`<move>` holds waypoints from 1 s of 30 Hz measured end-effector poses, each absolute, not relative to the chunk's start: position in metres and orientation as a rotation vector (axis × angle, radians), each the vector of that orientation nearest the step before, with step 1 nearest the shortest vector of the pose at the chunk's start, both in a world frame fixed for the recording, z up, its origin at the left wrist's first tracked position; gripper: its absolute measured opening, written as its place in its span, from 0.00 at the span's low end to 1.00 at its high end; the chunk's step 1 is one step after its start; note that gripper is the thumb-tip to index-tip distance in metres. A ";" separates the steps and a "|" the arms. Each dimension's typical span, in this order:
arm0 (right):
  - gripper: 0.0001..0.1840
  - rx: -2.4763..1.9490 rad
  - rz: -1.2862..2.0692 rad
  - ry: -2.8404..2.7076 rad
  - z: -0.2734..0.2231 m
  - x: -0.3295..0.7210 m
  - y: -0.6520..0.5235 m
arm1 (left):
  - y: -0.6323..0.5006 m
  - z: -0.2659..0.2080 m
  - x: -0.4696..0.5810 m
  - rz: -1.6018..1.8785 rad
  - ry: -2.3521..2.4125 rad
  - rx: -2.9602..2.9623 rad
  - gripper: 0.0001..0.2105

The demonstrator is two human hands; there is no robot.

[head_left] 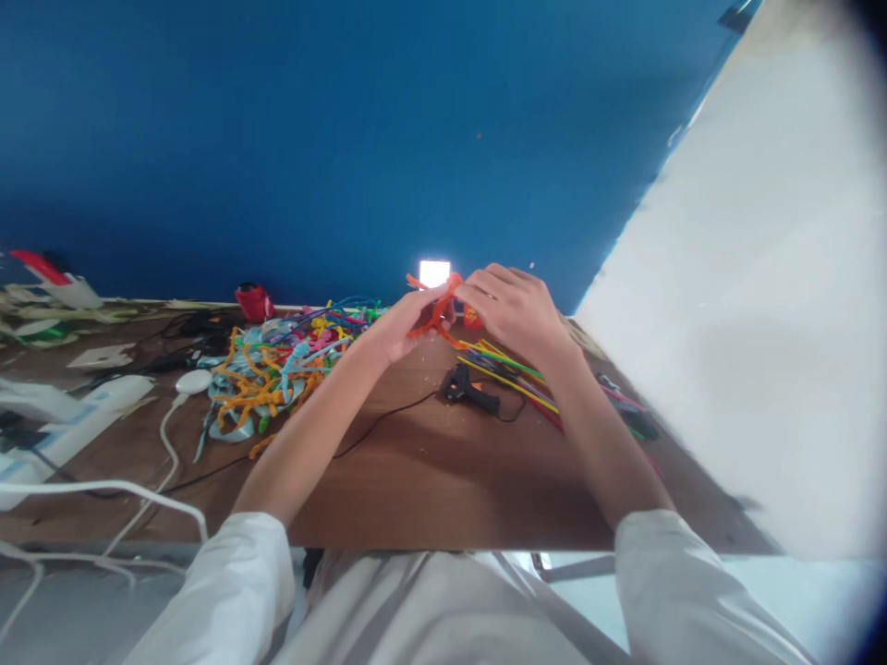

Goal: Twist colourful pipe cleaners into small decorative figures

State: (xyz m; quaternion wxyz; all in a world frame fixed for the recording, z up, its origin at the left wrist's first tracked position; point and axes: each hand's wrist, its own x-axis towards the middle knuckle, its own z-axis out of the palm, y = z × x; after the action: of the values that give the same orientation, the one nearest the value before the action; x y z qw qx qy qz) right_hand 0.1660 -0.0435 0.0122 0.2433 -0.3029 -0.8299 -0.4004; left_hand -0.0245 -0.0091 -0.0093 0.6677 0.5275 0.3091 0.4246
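Left: pile of bent fuzzy stems (253, 397). Then left hand (403, 327), fingers curled round orange stem piece (438, 320), which is up above the table (416, 494) between the 2 hands. Should be featherlight, soft, bendy, grippy; pinch the middle, since loose ends probably flex. Glue gun (466, 388) below. Right hand (518, 309) pinches its upper part. Straight stems (513, 386) beneath.

My fuzzy-stem piece (438, 320): bright orange. My sleeves (236, 573): plain white. Stem pile (258, 386): light blue, orange, yellow, green, purple. Loose stems (511, 385): yellow, green, red. Glue gun (471, 392): mostly black. Tabletop (416, 499): brown, wood grain. Wall facing me (311, 139): blue.
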 end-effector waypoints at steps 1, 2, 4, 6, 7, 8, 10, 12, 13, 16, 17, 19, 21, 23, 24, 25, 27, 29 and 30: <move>0.14 -0.834 -1.083 -2.271 0.011 0.166 -0.043 | -0.009 -0.010 -0.024 0.964 0.707 1.239 0.16; 0.14 -0.843 -1.065 -2.269 0.010 0.165 -0.041 | -0.009 -0.012 -0.024 0.965 0.712 1.288 0.17; 0.13 -0.871 -0.988 -2.241 0.005 0.162 -0.037 | -0.008 -0.015 -0.023 0.969 0.710 1.386 0.19; 0.12 -0.904 -0.823 -2.165 -0.003 0.158 -0.030 | -0.005 -0.019 -0.022 1.012 0.714 1.486 0.22; 0.11 -0.919 -0.700 -2.110 -0.007 0.156 -0.027 | -0.003 -0.021 -0.021 1.061 0.729 1.547 0.23; 0.11 -0.930 -0.556 -2.047 -0.011 0.153 -0.023 | -0.002 -0.022 -0.020 1.126 0.757 1.614 0.24; 0.09 -0.945 -0.229 -1.940 -0.017 0.149 -0.016 | 0.000 -0.024 -0.019 1.262 0.826 1.782 0.23; 0.07 -0.929 0.147 -1.839 -0.020 0.145 -0.013 | 0.001 -0.023 -0.020 1.365 0.866 1.986 0.21; 0.07 -0.902 0.347 -1.783 -0.020 0.144 -0.012 | 0.002 -0.023 -0.022 1.410 0.864 2.092 0.19; 0.10 -0.811 0.960 -1.539 -0.017 0.137 -0.018 | 0.003 -0.022 -0.032 1.535 0.789 2.436 0.15; 0.09 -0.801 1.153 -1.432 -0.015 0.134 -0.021 | 0.005 -0.023 -0.036 1.561 0.761 2.553 0.15; 0.09 -0.798 1.460 -1.232 -0.012 0.130 -0.026 | 0.007 -0.024 -0.044 1.577 0.714 2.758 0.15; 0.11 -0.794 1.619 -1.124 -0.010 0.128 -0.029 | 0.009 -0.025 -0.048 1.569 0.713 2.854 0.14; 0.10 -0.791 1.633 -1.114 -0.010 0.129 -0.028 | 0.009 -0.026 -0.046 1.578 0.733 2.803 0.15; 0.10 -0.796 1.604 -1.141 -0.010 0.131 -0.026 | 0.009 -0.025 -0.044 1.589 0.745 2.727 0.16; 0.11 -0.802 1.554 -1.188 -0.010 0.133 -0.024 | 0.007 -0.024 -0.040 1.575 0.752 2.645 0.17; 0.14 -0.815 1.377 -1.341 -0.011 0.140 -0.020 | 0.004 -0.022 -0.033 1.557 0.836 2.400 0.19; 0.16 -0.836 1.049 -1.548 -0.011 0.147 -0.018 | 0.001 -0.020 -0.027 1.485 0.857 2.105 0.23; 0.16 -0.849 0.820 -1.655 -0.010 0.151 -0.018 | 0.000 -0.019 -0.025 1.444 0.841 1.945 0.24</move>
State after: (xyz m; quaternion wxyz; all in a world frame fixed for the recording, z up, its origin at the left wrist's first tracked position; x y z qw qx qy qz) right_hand 0.1507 -0.0177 -0.0100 0.5265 -0.3549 -0.6922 0.3430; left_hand -0.0253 -0.0003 -0.0192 0.2844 0.7271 0.3144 0.5399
